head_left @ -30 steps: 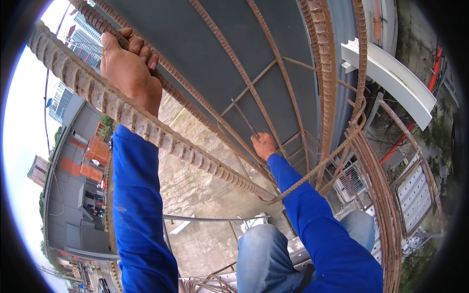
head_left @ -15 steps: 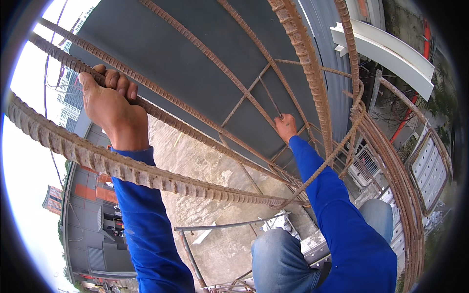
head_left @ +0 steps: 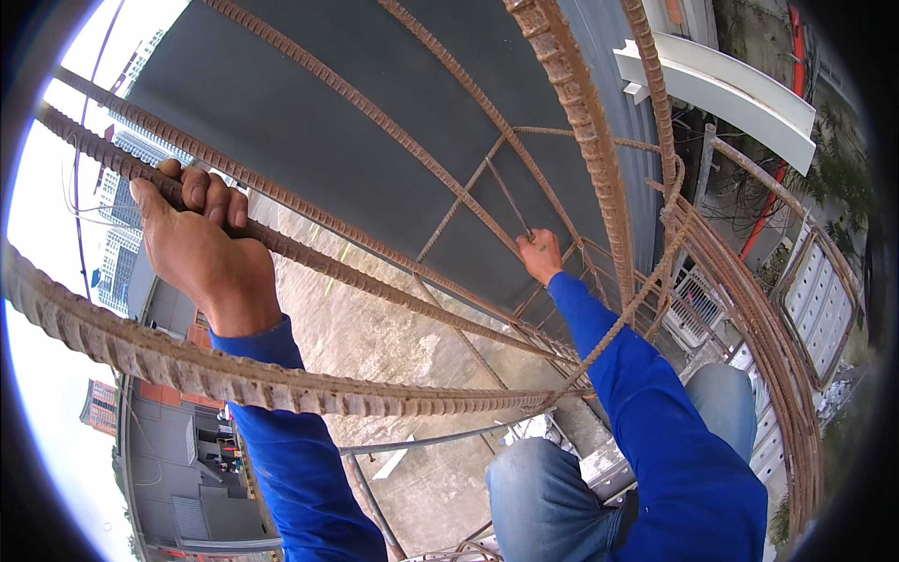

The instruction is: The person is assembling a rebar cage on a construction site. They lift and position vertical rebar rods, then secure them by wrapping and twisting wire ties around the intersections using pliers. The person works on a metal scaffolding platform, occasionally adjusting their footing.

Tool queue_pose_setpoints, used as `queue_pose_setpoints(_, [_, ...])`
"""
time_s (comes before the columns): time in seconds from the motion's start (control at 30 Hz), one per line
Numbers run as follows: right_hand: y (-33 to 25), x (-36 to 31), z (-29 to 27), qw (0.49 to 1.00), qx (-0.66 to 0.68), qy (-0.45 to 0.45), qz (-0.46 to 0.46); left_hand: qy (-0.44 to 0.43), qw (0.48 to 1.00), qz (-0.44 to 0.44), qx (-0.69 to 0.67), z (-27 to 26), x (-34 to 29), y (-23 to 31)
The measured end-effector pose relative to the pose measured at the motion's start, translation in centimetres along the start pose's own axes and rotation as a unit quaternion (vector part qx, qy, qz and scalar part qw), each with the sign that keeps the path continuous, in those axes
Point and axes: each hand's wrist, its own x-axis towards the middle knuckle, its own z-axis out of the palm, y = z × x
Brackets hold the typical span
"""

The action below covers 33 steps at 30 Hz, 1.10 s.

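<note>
My left hand [head_left: 211, 267] is closed around a long rusty ribbed rebar [head_left: 328, 266], thumb on the near side and fingers curled over the top. In front of my left forearm passes a thicker near rebar [head_left: 281, 386]. Farther off, my right hand [head_left: 540, 256] is closed on a thin metal rod [head_left: 507, 195], which points up and left from the fist. Its gripped end is hidden, so I cannot tell the tool's kind. Around that hand, lengthwise bars meet a thinner bent tie bar [head_left: 459, 200] of the rebar cage.
A dark grey panel [head_left: 318, 122] stands behind the cage. At right are a bundle of rusty bars [head_left: 768, 403], a white beam [head_left: 721, 89] and a perforated metal panel [head_left: 817, 314]. Below lies a concrete floor [head_left: 421, 487] with a pipe railing [head_left: 426, 441]. My knees are bent beneath me.
The view has shifted slightly. My left hand and its rebar sit a little lower and farther left in the picture, and the thick near bar is lower. Both hands keep their grips.
</note>
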Motion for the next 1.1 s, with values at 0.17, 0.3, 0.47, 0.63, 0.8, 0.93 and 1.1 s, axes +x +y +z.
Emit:
queue_pose_setpoints(0.17, [-8.1,0.3,-0.5,0.98,0.089,0.138,-0.115,-0.021,1.0,0.011,0.004,-1.3,0.4,0.1])
queue_pose_setpoints(0.3, [-2.2,0.3,-2.5,0.972,0.068,0.223,0.039,-0.018,1.0,0.007,0.022,-1.2,0.6,-0.8])
queue_pose_setpoints(0.47, [0.4,-2.2,-1.9,0.949,-0.008,0.314,-0.037,-0.002,1.0,0.006,0.019,-0.7,0.8,-1.2])
queue_pose_setpoints(0.63, [-2.0,-13.9,-5.7,0.993,0.004,-0.11,0.044,0.019,1.0,0.007,0.013,-1.9,1.4,-1.9])
queue_pose_setpoints(0.8, [0.8,-24.7,-18.6,0.985,-0.023,-0.125,0.119,0.023,0.999,-0.019,-0.019,-1.3,1.3,-2.6])
queue_pose_setpoints(0.93, [-5.9,-28.2,-29.6,0.957,-0.09,-0.225,0.161,0.035,0.999,-0.003,-0.001,-1.5,1.7,-2.5])
queue_pose_setpoints(1.1, [-7.4,-26.5,-35.2,0.986,0.035,-0.117,0.115,0.085,0.996,-0.003,0.019,0.0,1.7,-2.7])
